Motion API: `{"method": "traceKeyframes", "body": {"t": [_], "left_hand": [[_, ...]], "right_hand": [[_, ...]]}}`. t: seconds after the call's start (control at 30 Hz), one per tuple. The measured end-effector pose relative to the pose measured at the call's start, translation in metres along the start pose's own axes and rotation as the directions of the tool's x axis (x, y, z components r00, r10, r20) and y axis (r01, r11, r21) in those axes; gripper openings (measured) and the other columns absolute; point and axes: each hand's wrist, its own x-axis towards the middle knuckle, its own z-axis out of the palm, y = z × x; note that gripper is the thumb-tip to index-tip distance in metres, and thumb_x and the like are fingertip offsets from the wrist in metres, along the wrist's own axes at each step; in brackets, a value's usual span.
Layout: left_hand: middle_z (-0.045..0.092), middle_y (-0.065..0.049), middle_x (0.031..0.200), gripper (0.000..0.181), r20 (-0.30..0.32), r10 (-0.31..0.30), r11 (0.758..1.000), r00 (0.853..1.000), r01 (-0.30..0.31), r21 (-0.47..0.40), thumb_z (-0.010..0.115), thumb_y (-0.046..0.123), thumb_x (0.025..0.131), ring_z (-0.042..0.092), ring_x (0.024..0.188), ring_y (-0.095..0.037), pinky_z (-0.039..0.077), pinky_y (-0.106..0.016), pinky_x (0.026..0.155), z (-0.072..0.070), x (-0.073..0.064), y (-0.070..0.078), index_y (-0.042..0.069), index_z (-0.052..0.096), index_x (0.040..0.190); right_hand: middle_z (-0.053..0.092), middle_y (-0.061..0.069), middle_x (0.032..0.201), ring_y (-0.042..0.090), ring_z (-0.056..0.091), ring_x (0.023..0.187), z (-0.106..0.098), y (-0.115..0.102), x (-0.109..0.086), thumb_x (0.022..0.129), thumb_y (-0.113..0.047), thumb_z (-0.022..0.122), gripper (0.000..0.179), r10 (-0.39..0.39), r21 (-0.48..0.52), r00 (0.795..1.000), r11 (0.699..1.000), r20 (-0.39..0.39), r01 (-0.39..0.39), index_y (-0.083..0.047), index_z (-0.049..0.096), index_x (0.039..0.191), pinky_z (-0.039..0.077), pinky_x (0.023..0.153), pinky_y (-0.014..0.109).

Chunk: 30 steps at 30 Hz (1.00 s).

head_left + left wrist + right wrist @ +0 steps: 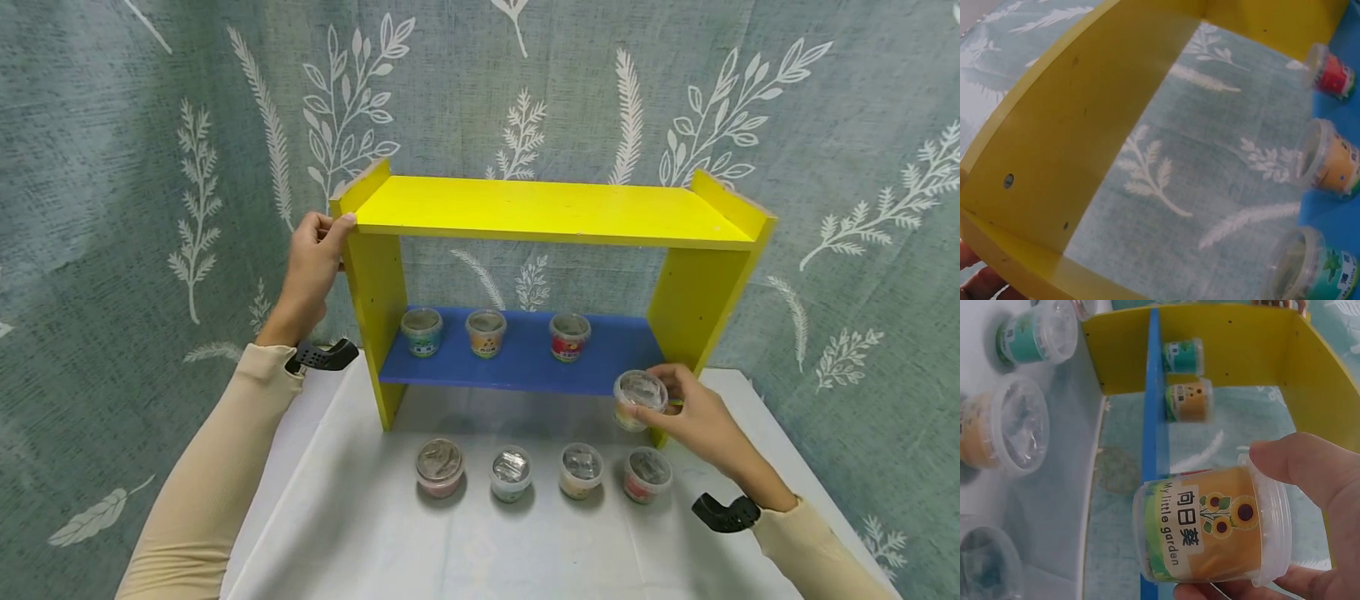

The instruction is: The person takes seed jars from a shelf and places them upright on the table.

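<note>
Tub (639, 398) with a sunflower label sits pinched in the right hand (693, 417), held upright just in front of the blue shelf's (525, 367) right end. Three tubs stand on that shelf; four wait on the desk (360, 517). The left hand (311, 262) grips the yellow rack's (540, 212) left upright.

Sunflower-label cup (1210, 531) (clear-lidded) held by shelf (525, 358)
</note>
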Motion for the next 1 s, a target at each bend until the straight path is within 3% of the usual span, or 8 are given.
{"method": "traceKeyframes", "body": {"t": [0.4,0.67,1.0], "left_hand": [[0.048,-0.004,0.106,0.036,-0.001,0.004,1.0,1.0,-0.004,-0.004,0.055,0.049,0.104,0.05,0.092,-0.019,0.041,-0.036,0.081,0.001,0.0,0.0,0.014,0.047,0.105],[0.047,-0.003,0.105,0.035,-0.007,0.01,1.0,1.0,-0.01,0.0,0.054,0.048,0.104,0.049,0.093,-0.019,0.041,-0.037,0.083,-0.001,0.0,0.001,0.014,0.047,0.105],[0.048,-0.004,0.106,0.037,-0.008,0.003,1.0,1.0,-0.003,0.015,0.055,0.05,0.103,0.05,0.093,-0.019,0.042,-0.035,0.082,-0.001,-0.001,-0.001,0.014,0.047,0.106]], "right_hand": [[0.062,0.011,0.128,0.03,0.063,0.113,0.009,0.003,-0.019,0.09,-0.045,0.08,0.072,-0.005,0.036,0.999,0.999,0.04,0.004,-0.008,0.047,0.141,0.055,0.082,0.039],[0.059,0.012,0.134,0.033,0.063,0.117,0.017,0.007,-0.028,0.089,-0.045,0.081,0.069,-0.01,0.04,0.998,0.999,0.058,0.008,-0.009,0.049,0.14,0.055,0.087,0.042],[0.06,0.012,0.13,0.026,0.064,0.11,0.03,0.015,-0.043,0.089,-0.036,0.083,0.063,-0.005,0.145,0.994,0.989,0.105,-0.011,-0.008,0.051,0.136,0.056,0.082,0.03]]}}
